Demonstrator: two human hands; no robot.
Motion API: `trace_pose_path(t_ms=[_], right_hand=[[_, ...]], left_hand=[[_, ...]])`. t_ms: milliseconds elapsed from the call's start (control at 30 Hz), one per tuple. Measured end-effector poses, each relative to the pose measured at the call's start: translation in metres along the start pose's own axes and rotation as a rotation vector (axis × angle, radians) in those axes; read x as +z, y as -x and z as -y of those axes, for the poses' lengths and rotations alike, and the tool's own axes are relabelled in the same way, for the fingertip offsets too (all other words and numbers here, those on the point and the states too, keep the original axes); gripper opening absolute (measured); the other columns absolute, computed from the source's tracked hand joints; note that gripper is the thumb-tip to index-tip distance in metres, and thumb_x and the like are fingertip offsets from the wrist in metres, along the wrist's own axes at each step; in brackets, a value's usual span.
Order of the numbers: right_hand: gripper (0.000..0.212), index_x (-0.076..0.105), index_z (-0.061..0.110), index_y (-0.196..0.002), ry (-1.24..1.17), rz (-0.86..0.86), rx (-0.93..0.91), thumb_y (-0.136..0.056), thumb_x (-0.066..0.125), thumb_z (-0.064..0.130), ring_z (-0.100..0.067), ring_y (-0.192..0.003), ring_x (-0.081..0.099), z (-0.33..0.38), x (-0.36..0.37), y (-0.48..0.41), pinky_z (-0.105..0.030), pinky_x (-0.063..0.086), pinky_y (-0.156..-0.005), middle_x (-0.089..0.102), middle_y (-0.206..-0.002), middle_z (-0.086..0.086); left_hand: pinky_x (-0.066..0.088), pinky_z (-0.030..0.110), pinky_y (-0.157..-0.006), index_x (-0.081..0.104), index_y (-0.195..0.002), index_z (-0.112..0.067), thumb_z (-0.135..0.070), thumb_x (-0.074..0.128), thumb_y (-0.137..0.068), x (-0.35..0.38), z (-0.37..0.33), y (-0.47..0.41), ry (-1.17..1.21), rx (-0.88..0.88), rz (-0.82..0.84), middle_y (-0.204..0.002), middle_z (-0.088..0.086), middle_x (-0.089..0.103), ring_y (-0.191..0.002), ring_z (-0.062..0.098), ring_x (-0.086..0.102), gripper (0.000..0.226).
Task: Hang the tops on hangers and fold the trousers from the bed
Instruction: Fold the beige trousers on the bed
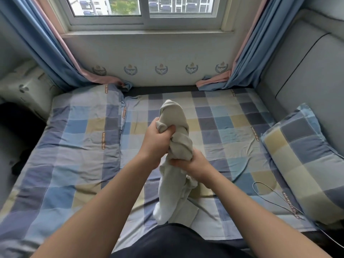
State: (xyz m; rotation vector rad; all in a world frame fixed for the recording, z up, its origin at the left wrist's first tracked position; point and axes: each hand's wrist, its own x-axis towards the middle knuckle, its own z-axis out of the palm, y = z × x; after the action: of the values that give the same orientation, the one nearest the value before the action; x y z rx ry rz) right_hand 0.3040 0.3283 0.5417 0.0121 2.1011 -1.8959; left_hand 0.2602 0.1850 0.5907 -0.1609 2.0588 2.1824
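The bed fills the view under the window, its checked sheet spread flat enough to serve as a folding surface; a matching quilt lies along its left side and a pillow is propped at the right edge, both out of the middle, which probably leaves the centre as working room; the task's thing in hand, a pale grey-green garment, is raised over the middle of the bed in a twisted bunch, its lower end trailing down to the sheet just in front of the person; bunched like this, I cannot tell whether it is a top or trousers, and it likely needs shaking out before that is settled; the left hand sits higher, fingers curled tight round the upper part; the right hand sits lower, fingers wrapped round the middle, so the two grips seem placed to draw the cloth apart and find an edge; a thin wire loop lies on the sheet near the pillow, hanger or cable I cannot say.
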Motion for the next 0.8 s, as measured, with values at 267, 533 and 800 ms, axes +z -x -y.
trace_pose_path(t_ms=[267, 533, 800], right_hand=[[0.018, 0.073, 0.005, -0.1, -0.269, -0.207, 0.057, -0.083, 0.079, 0.007, -0.028, -0.083, 0.072, 0.037, -0.005, -0.019, -0.044, 0.058, -0.076, 0.076, -0.093, -0.014], [0.031, 0.065, 0.003, -0.114, -0.471, -0.326, 0.108, -0.09, 0.075, 0.02, -0.028, -0.082, 0.073, 0.09, -0.03, -0.049, -0.039, 0.06, -0.066, 0.073, -0.096, -0.013], [0.094, 0.045, 0.024, -0.143, -0.018, 0.086, 0.245, -0.067, 0.075, 0.07, -0.017, -0.125, 0.055, 0.005, -0.015, -0.003, -0.041, 0.045, -0.103, 0.058, -0.138, 0.005]], left_hand=[[0.052, 0.038, -0.097, 0.061, -0.125, -0.028, -0.068, 0.034, -0.088, -0.026, 0.031, 0.011, 0.073, -0.165, 0.172, -0.126, 0.006, 0.069, -0.115, 0.02, 0.065, 0.061], [0.054, 0.023, -0.075, 0.068, -0.098, -0.031, -0.03, 0.061, -0.1, -0.025, 0.097, 0.04, -0.437, -0.139, 0.225, -0.09, -0.017, 0.073, -0.091, 0.009, 0.068, 0.007], [0.062, 0.035, -0.077, 0.073, -0.1, -0.01, -0.016, 0.058, -0.102, -0.027, 0.049, 0.027, -0.01, -0.112, -0.026, -0.089, 0.006, 0.078, -0.086, 0.022, 0.075, 0.016]])
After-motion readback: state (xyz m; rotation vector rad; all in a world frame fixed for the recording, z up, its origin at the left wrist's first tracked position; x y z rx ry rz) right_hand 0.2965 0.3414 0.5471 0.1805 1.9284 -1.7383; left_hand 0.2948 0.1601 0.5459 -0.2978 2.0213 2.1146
